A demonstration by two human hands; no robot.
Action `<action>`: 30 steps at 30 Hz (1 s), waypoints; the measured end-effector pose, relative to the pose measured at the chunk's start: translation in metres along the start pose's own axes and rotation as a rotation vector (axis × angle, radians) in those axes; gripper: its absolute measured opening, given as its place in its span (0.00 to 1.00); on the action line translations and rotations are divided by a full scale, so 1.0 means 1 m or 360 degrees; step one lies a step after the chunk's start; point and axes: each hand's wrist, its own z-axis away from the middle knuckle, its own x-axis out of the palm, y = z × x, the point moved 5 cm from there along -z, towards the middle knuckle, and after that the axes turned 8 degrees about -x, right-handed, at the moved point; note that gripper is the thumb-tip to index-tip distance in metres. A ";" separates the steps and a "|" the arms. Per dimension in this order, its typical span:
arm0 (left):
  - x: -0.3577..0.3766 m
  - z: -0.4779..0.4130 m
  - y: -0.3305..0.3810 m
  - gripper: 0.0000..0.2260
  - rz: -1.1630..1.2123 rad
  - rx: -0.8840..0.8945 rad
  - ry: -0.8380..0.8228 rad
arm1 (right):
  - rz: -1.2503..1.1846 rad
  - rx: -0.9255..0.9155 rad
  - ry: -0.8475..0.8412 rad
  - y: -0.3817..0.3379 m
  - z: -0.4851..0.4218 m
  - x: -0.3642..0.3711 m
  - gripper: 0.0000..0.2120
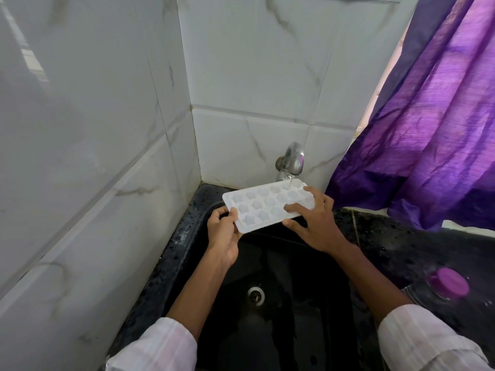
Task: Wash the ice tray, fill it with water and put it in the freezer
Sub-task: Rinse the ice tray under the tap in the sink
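Both forearms [203, 295] extend forward and converge. The left hand [224, 231] grips the left end of the ice tray [263, 200], thumb on top. The right hand [317, 223] pinches the right end, fingers spread on top, thumb at the near edge.

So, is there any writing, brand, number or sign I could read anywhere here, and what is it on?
None can be read.
The ice tray, tap, tiles, curtain and purple cap show no words, numbers or marks.
The bottle under the cap is too blurred to tell whether it carries a label.
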 end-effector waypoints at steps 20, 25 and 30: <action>-0.044 0.029 0.003 0.07 -0.1215 0.0901 -0.0076 | -0.0790 0.0736 0.0208 -0.017 0.077 0.040 0.09; -0.059 0.050 -0.001 0.08 -0.2035 0.1594 -0.0418 | -0.0852 0.0837 0.0089 -0.021 0.106 0.061 0.11; -0.060 0.061 -0.019 0.25 -0.2811 0.2137 -0.0732 | -0.0827 0.0710 -0.0062 -0.027 0.106 0.070 0.30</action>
